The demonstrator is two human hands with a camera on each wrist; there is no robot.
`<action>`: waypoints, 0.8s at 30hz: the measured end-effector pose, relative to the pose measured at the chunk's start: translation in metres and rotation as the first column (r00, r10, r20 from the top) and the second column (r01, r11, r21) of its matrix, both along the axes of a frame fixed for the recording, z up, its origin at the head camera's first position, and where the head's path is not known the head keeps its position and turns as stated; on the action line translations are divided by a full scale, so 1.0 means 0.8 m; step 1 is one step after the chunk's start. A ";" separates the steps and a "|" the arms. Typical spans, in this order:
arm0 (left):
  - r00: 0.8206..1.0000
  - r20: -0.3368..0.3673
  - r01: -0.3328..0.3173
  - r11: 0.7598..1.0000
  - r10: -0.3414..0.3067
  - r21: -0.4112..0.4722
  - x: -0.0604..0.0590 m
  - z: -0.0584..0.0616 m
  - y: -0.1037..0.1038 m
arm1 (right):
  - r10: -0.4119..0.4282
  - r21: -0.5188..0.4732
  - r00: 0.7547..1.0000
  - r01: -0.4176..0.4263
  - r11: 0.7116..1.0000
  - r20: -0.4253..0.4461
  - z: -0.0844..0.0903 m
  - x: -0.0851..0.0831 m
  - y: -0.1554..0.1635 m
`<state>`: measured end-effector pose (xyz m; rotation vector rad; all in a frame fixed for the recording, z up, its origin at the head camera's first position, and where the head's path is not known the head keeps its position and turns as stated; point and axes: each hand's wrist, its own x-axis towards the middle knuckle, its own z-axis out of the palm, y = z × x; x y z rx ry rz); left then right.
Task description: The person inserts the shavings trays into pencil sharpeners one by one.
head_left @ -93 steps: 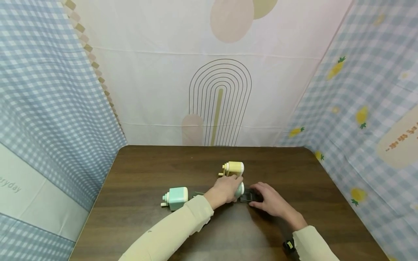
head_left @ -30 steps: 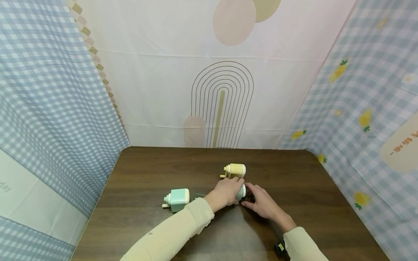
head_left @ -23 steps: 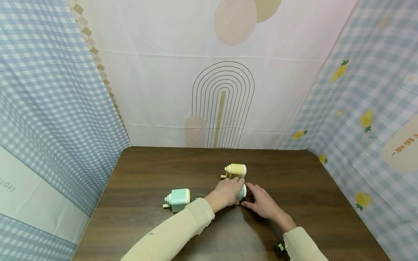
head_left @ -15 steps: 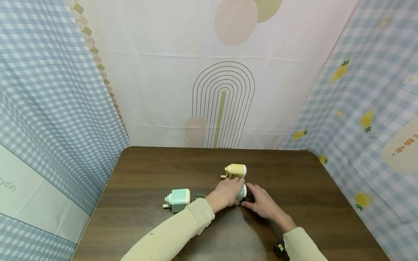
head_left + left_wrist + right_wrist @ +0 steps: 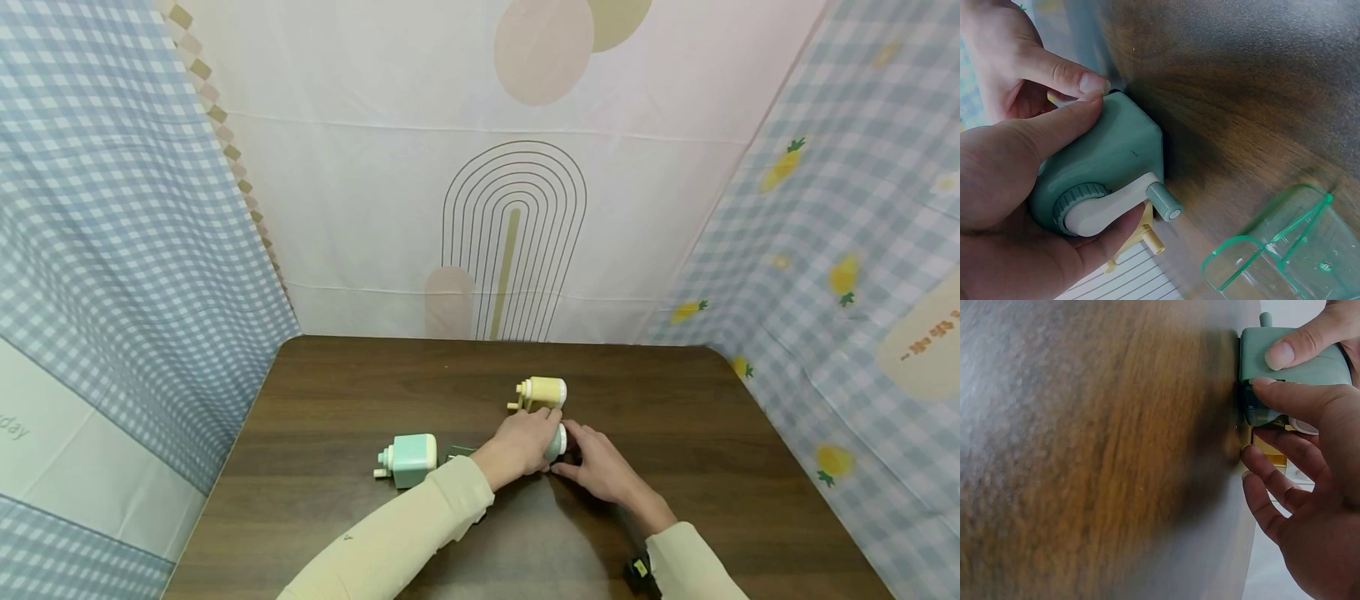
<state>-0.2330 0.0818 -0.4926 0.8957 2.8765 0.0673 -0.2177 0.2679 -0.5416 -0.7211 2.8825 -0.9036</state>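
My left hand (image 5: 527, 439) grips a green pencil sharpener (image 5: 1116, 156) lying on the brown table (image 5: 712, 433); thumb on top, fingers underneath, its white crank (image 5: 1124, 200) pointing out past the palm. My right hand (image 5: 579, 454) meets the sharpener's other end (image 5: 1291, 362): the thumb lies against its side and the fingers curl below it. In the right wrist view the left thumb tip (image 5: 1288, 353) rests on the same body. A yellow sharpener (image 5: 542, 392) stands just behind both hands.
A mint sharpener (image 5: 407, 457) sits left of my left forearm. A clear green plastic tray (image 5: 1279, 256) lies on the table close to the held sharpener. Cloth walls enclose the table on three sides.
Three seconds ago my right hand held a dark part a little right of the sharpener. It has since moved left against the sharpener, and the dark part no longer shows. Over the last second, almost nothing moved.
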 end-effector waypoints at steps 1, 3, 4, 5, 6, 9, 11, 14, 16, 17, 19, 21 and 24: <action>1.000 0.000 0.000 1.000 0.000 0.001 0.000 0.000 0.000 | 0.001 0.000 1.000 -0.001 1.000 -0.001 0.000 0.000 0.000; 1.000 -0.004 0.001 1.000 -0.001 0.002 0.000 0.000 0.000 | 0.002 0.003 1.000 -0.002 1.000 -0.003 0.000 -0.001 -0.001; 1.000 -0.006 0.002 1.000 -0.002 0.002 0.000 0.001 0.000 | 0.002 0.003 1.000 -0.002 1.000 -0.002 0.000 -0.001 -0.001; 1.000 -0.008 0.003 1.000 -0.003 0.002 0.000 0.001 0.000 | 0.001 0.004 1.000 -0.001 1.000 0.000 0.000 -0.001 -0.001; 1.000 -0.009 0.003 1.000 -0.003 0.003 0.001 0.001 0.000 | 0.000 0.006 1.000 0.000 1.000 0.002 0.000 -0.001 -0.001; 1.000 -0.008 0.006 1.000 -0.006 -0.001 0.001 0.002 0.000 | 0.000 0.013 1.000 0.000 1.000 0.005 0.000 -0.002 -0.001; 1.000 -0.005 0.007 1.000 -0.007 -0.001 0.001 0.003 0.000 | 0.000 0.016 1.000 0.000 1.000 0.008 0.000 -0.002 0.000; 1.000 -0.007 0.009 1.000 -0.009 -0.002 0.000 0.002 0.000 | 0.007 0.012 1.000 -0.007 1.000 0.012 0.000 -0.003 0.000; 1.000 -0.009 0.010 1.000 -0.010 0.000 0.000 0.002 0.000 | 0.013 0.010 1.000 -0.013 1.000 0.015 0.000 -0.003 0.000; 1.000 -0.010 0.012 1.000 -0.012 0.000 0.000 0.001 0.000 | 0.015 0.009 1.000 -0.015 1.000 0.017 -0.001 -0.004 0.000; 1.000 -0.010 0.013 1.000 -0.013 0.000 0.000 0.001 0.000 | 0.018 0.010 1.000 -0.019 1.000 0.017 -0.002 -0.004 0.000; 1.000 -0.009 0.013 1.000 -0.013 0.001 0.000 0.000 -0.001 | 0.019 0.007 1.000 -0.019 1.000 0.020 -0.002 -0.004 -0.001; 1.000 -0.012 0.017 1.000 -0.017 -0.003 -0.001 0.000 -0.001 | 0.018 0.001 1.000 -0.018 1.000 0.022 -0.002 -0.004 -0.002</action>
